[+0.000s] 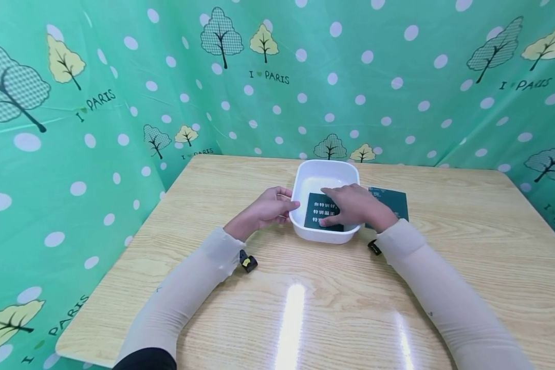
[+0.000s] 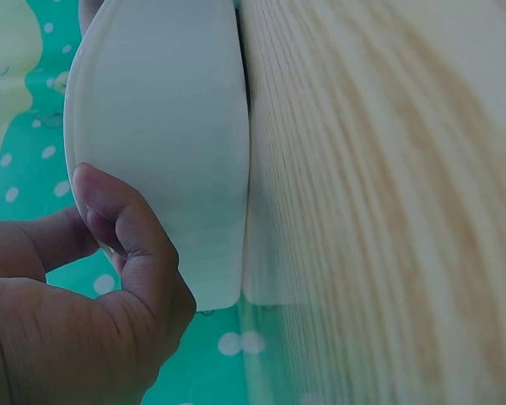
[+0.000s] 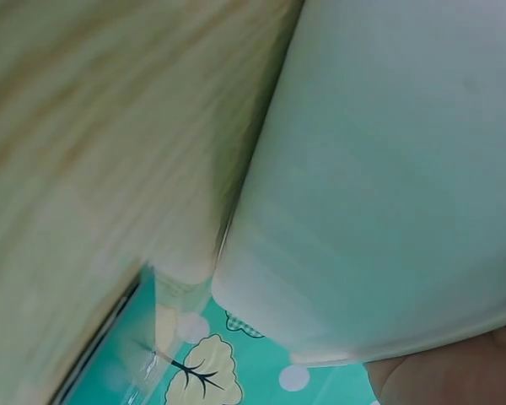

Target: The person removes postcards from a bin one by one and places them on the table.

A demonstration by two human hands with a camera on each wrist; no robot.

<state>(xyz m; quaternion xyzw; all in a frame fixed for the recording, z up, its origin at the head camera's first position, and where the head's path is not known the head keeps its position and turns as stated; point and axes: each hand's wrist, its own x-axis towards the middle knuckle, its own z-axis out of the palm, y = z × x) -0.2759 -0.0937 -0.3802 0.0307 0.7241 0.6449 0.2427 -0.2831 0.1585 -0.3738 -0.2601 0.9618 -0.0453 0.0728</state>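
Left hand grips a white, rounded-rectangular plastic basin by its rim on a pale wooden tabletop. Right hand, fingers spread, touches a dark-green, white-lettered square card inside; a second dark-green card lies right of the basin.

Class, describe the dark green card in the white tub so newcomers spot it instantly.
On the wooden table stands a white tub. Inside its near half, partly covered by the right hand, is a dark green card with white writing. Unlike the dark green item right of the tub, it is inside.
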